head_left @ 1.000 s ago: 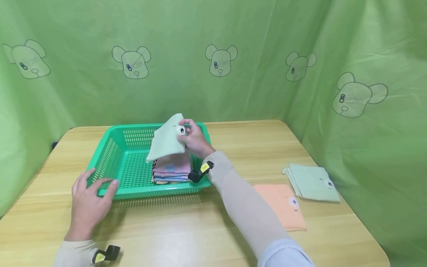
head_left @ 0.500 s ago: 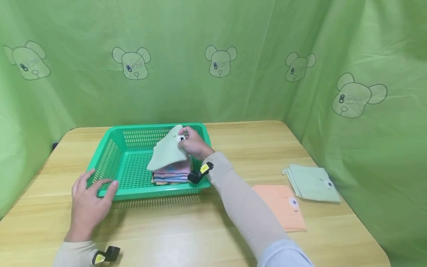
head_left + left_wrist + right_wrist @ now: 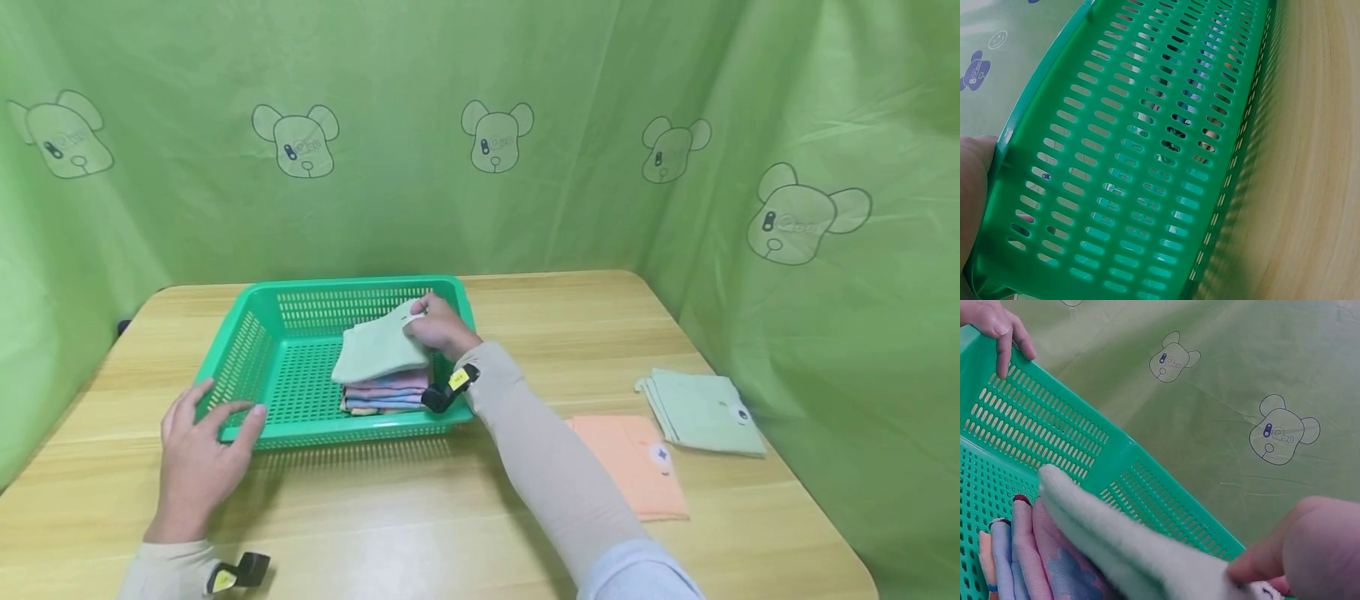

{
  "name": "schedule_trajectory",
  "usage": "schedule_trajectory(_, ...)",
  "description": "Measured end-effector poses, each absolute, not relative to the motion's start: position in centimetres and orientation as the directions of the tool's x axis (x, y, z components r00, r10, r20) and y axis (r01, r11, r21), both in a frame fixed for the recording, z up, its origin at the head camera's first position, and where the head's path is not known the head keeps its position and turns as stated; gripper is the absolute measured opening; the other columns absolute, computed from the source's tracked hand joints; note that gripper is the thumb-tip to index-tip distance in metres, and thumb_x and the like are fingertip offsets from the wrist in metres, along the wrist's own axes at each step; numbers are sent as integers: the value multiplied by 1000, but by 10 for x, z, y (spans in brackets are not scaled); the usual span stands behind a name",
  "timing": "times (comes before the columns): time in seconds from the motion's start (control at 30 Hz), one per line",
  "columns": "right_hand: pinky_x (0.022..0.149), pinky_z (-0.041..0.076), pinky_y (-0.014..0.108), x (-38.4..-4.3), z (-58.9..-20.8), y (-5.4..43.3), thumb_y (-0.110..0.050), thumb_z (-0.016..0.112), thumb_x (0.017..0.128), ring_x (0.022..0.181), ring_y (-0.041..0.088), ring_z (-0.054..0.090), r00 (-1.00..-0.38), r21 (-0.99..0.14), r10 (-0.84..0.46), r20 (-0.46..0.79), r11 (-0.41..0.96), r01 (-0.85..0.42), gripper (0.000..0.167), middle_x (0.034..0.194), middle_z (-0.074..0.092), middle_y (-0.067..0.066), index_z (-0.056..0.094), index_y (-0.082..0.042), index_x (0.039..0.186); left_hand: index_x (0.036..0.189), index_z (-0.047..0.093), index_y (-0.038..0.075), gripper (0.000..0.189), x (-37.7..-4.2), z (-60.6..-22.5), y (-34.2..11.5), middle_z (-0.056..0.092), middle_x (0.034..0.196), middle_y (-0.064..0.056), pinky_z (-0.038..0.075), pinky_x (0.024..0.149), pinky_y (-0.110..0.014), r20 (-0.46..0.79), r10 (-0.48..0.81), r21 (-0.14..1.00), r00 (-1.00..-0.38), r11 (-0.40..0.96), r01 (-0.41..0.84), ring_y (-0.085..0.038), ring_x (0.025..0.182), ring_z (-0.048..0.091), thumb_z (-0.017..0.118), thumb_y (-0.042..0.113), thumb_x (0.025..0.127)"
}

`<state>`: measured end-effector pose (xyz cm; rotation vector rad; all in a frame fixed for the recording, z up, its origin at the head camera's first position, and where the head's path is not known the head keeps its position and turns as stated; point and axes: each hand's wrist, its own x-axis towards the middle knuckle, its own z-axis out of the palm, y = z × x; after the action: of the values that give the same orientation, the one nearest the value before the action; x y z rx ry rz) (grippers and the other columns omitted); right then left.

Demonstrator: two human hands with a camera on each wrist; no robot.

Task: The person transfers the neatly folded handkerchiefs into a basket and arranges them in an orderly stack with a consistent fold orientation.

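Note:
My right hand pinches the edge of a folded pale green towel, near its white face patch. This towel lies over a stack of folded towels in the right half of a green plastic basket, its right edge a little raised. In the right wrist view the thumb and finger grip the fuzzy green towel beside pink and blue folded towels. My left hand holds the basket's front left corner, its fingers bent over the rim.
On the table, right of the basket, lie a folded orange towel and another folded pale green towel, both with face patches. A green curtain with printed bear heads surrounds the table behind and at the sides.
My right hand has lowered the pale green towel onto the stack in the basket, and the towel has gone from steeply tilted to nearly flat. The left hand has stayed in place.

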<state>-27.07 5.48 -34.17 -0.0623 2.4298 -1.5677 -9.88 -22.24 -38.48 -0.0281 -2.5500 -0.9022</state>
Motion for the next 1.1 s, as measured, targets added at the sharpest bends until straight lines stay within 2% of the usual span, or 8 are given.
schedule_trajectory(0.17, 64, 49, 26, -270, -341, 56, 8, 61, 77, 89, 24, 50, -970, -873, -164, -178, 481, 79, 37, 111, 50, 14, 47, -3, 109, 105, 65, -4, 41, -99, -385, -223, 30, 146, -33, 8, 106, -71, 415, -117, 590, -902, 789, 170, -55, 135, 17, 56, 35, 96)
schedule_trajectory(0.43, 69, 51, 28, -269, -341, 57, 15, 63, 77, 92, 27, 51, -964, -849, -175, -200, 523, 81, 38, 105, 50, 14, 47, -2, 107, 106, 65, -4, 41, -99, -386, -223, 30, 146, -33, 8, 106, -72, 417, -114, 586, -902, 792, 171, -54, 136, 16, 55, 35, 96)
schedule_trajectory(0.6, 64, 52, 28, -269, -341, 57, 17, 63, 76, 88, 26, 53, -959, -843, -184, -215, 531, 87, 40, 103, 51, 14, 48, 0, 109, 106, 65, -4, 41, -100, -385, -223, 30, 146, -33, 8, 106, -72, 409, -119, 590, -905, 791, 163, -54, 136, 16, 55, 35, 96)
schedule_trajectory(0.8, 57, 47, 25, -268, -340, 58, 21, 61, 71, 81, 23, 48, -958, -840, -188, -216, 537, 85, 47, 104, 51, 14, 50, 1, 112, 106, 65, -3, 41, -100, -386, -223, 30, 147, -33, 9, 105, -72, 409, -120, 590, -905, 791, 162, -54, 136, 16, 55, 35, 96)
schedule_trajectory(1.1, 58, 47, 27, -265, -341, 57, 19, 68, 67, 81, 24, 48, -950, -825, -186, -249, 555, 107, 49, 103, 51, 13, 50, -2, 108, 107, 65, -3, 41, -99, -386, -223, 29, 148, -32, 9, 105, -73, 394, -124, 593, -911, 791, 149, -54, 136, 15, 56, 35, 96)
